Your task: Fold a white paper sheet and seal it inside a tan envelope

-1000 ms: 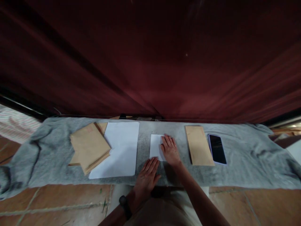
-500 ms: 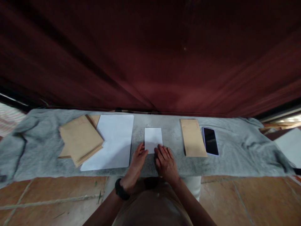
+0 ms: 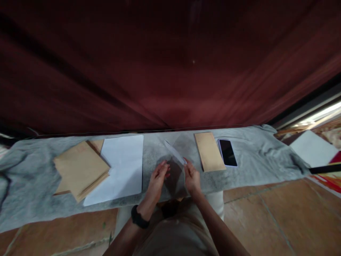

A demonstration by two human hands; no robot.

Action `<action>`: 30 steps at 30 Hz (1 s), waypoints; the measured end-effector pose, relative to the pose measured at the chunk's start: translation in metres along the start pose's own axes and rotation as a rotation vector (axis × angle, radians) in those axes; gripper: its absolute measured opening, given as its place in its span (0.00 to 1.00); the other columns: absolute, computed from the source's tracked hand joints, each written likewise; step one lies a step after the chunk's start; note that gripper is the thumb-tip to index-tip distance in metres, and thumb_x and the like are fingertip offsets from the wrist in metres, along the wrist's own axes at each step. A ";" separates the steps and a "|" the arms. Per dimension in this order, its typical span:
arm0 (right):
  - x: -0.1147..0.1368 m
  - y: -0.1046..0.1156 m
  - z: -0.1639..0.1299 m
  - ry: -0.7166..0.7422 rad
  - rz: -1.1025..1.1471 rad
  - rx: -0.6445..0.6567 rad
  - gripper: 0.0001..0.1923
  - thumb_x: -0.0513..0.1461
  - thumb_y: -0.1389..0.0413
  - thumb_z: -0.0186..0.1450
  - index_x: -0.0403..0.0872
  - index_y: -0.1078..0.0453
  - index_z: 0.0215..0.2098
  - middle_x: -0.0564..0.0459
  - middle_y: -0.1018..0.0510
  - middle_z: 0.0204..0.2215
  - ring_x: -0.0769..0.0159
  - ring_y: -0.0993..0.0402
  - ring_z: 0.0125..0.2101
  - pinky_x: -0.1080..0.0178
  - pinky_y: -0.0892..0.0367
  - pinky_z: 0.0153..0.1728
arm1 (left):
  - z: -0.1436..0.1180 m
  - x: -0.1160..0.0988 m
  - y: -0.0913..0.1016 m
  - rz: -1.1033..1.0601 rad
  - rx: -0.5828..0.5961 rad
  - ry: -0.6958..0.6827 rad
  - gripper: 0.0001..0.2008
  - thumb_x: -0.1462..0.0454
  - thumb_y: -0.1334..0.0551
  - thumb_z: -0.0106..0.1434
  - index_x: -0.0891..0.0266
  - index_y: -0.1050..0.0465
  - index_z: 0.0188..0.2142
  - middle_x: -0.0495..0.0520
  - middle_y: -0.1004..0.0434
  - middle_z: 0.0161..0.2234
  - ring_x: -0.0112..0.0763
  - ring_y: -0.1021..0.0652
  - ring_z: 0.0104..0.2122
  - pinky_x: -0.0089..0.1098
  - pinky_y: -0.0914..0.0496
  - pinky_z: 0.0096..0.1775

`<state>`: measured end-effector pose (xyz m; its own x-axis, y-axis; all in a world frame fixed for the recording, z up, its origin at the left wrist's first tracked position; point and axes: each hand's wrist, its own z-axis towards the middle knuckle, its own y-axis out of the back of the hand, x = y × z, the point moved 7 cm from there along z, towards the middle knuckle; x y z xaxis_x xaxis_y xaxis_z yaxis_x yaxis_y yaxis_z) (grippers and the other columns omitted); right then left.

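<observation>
**Pinching a small, thin white paper piece on edge in the right hand**

Closed on the near end of the paper piece with right thumb and fingers. Raised at a slant over the grey plush cloth, between the large white rectangular paper at left and the flat brown rectangular paper envelope at right. Cannot tell about contact between its lower edge and the cloth. Seemingly empty in the left hand, with fingers half curled and parted near the paper piece, without visible contact.

Likely to slip or pivot with any slackening of the right pinch, being gripped near 1 end only. Liable to crease under too hard a squeeze, being thin. Possible to knock the brown envelope into the black-screened phone in a pale purple case, just beside it, through an outward swing of the right hand. Possible also to send the loose, fanned pile of brown paper envelopes sliding with a tug on the cloth.

Counted: 2 hands, 1 paper piece, 1 separate envelope, 1 phone, 1 pile, 1 black wristband on the left wrist. Cannot tell the exact number of envelopes in the pile, nor of sheets in the large white paper.
</observation>
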<state>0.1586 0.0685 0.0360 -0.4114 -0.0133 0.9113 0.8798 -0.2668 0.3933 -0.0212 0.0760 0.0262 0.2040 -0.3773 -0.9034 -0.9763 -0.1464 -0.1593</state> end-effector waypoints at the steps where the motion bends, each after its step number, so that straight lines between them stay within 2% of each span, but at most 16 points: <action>1: -0.006 0.004 0.002 -0.095 0.142 -0.040 0.22 0.48 0.52 0.73 0.46 0.24 0.55 0.46 0.16 0.46 0.54 0.19 0.47 0.53 0.24 0.51 | 0.001 0.004 0.000 0.001 0.003 0.022 0.30 0.46 0.31 0.59 0.62 0.24 0.54 0.63 0.19 0.51 0.41 0.19 0.48 0.36 0.25 0.44; 4: -0.017 0.002 0.000 -0.301 0.573 -0.069 0.23 0.54 0.43 0.67 0.46 0.22 0.47 0.47 0.16 0.42 0.54 0.18 0.43 0.51 0.23 0.49 | 0.006 0.014 -0.007 -0.006 0.045 0.065 0.30 0.47 0.30 0.58 0.61 0.25 0.55 0.63 0.19 0.51 0.40 0.18 0.47 0.37 0.25 0.45; 7: -0.018 -0.009 -0.011 -0.420 0.811 -0.042 0.22 0.54 0.36 0.60 0.47 0.23 0.42 0.46 0.16 0.43 0.55 0.17 0.41 0.52 0.21 0.45 | 0.008 0.019 -0.014 -0.078 0.038 0.059 0.27 0.49 0.29 0.56 0.61 0.23 0.50 0.60 0.18 0.49 0.38 0.18 0.43 0.36 0.25 0.43; 10: -0.019 -0.014 -0.025 -0.533 0.883 -0.023 0.22 0.53 0.31 0.54 0.47 0.23 0.38 0.46 0.15 0.38 0.56 0.17 0.36 0.55 0.20 0.39 | 0.007 0.013 -0.018 -0.099 0.035 0.002 0.20 0.54 0.28 0.54 0.62 0.21 0.43 0.56 0.17 0.41 0.33 0.20 0.36 0.32 0.27 0.37; 13: -0.023 -0.011 -0.035 -0.612 0.895 0.009 0.24 0.51 0.27 0.50 0.47 0.24 0.38 0.48 0.15 0.36 0.58 0.17 0.34 0.59 0.21 0.36 | 0.005 0.001 -0.015 -0.052 0.052 -0.064 0.16 0.59 0.29 0.53 0.62 0.20 0.42 0.54 0.17 0.37 0.32 0.22 0.33 0.31 0.30 0.35; 17: -0.032 -0.003 -0.036 -0.666 0.881 0.002 0.23 0.50 0.25 0.48 0.47 0.26 0.34 0.55 0.17 0.30 0.64 0.18 0.30 0.60 0.20 0.35 | 0.006 -0.007 -0.007 -0.045 0.061 -0.067 0.15 0.61 0.30 0.52 0.63 0.19 0.40 0.53 0.18 0.34 0.31 0.24 0.31 0.30 0.32 0.33; 20: -0.036 -0.001 -0.032 -0.667 0.845 -0.015 0.24 0.51 0.25 0.47 0.47 0.27 0.32 0.55 0.18 0.29 0.64 0.19 0.28 0.60 0.20 0.33 | 0.009 -0.007 -0.006 -0.054 0.059 -0.060 0.13 0.63 0.29 0.51 0.63 0.19 0.38 0.52 0.19 0.32 0.28 0.25 0.29 0.28 0.34 0.31; 23: -0.035 0.004 -0.023 -0.582 0.758 -0.032 0.23 0.53 0.27 0.48 0.47 0.25 0.31 0.54 0.18 0.28 0.62 0.20 0.28 0.58 0.20 0.33 | 0.011 -0.002 -0.008 -0.063 0.024 -0.036 0.17 0.62 0.28 0.52 0.62 0.19 0.43 0.51 0.19 0.32 0.28 0.25 0.29 0.28 0.33 0.32; 26: -0.022 0.020 -0.013 -0.353 0.514 -0.073 0.20 0.55 0.33 0.58 0.47 0.23 0.30 0.52 0.18 0.29 0.59 0.19 0.31 0.56 0.20 0.36 | 0.013 0.002 -0.012 -0.136 -0.029 0.031 0.25 0.59 0.27 0.54 0.60 0.23 0.52 0.53 0.18 0.37 0.32 0.21 0.35 0.30 0.29 0.35; 28: -0.002 0.029 -0.009 -0.097 0.266 -0.051 0.17 0.51 0.40 0.67 0.47 0.19 0.39 0.49 0.16 0.38 0.56 0.18 0.40 0.54 0.21 0.44 | 0.015 0.000 -0.015 -0.238 -0.047 0.065 0.27 0.54 0.27 0.57 0.59 0.25 0.54 0.56 0.18 0.44 0.36 0.20 0.41 0.32 0.27 0.38; 30: 0.019 0.029 -0.011 0.174 0.030 0.020 0.17 0.44 0.47 0.73 0.50 0.22 0.54 0.47 0.18 0.51 0.56 0.21 0.52 0.53 0.25 0.54 | 0.017 -0.003 -0.022 -0.366 0.009 0.108 0.27 0.48 0.31 0.61 0.60 0.25 0.53 0.59 0.18 0.48 0.39 0.19 0.45 0.33 0.25 0.40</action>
<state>0.1736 0.0498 0.0633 -0.4184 -0.1884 0.8885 0.8962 -0.2448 0.3701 -0.0020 0.0959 0.0260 0.5454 -0.3956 -0.7390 -0.8379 -0.2819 -0.4674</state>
